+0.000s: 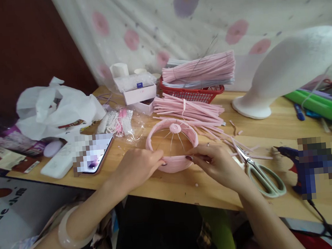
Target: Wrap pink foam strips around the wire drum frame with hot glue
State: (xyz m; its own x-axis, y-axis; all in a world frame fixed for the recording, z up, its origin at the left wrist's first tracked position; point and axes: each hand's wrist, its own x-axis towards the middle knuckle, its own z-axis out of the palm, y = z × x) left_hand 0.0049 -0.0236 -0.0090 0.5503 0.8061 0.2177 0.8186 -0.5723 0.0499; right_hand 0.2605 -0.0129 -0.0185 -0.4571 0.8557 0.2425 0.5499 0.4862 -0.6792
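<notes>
A round pink band made of pipe cleaners (175,164) rests near the table's front edge. Thin wires run inward from its rim to a small pink coiled disc (175,128) at the top. On its near left side, my left hand (142,163) pinches the rim between thumb and fingers. My right hand (212,161) grips the rim at the near right, thumb and fingertips together. Part of the band's rim is hidden behind my fingers. Close to my right hand lie scissors with pale green handles (265,177), blades pointing away.
Behind the band lies a bundle of pink pipe cleaners (190,108); more fill a red basket (198,94). A white foam head (283,71) and a blue glue gun (295,163) are at right. A phone (99,155), beads (116,121) and a white bag (56,107) are at left.
</notes>
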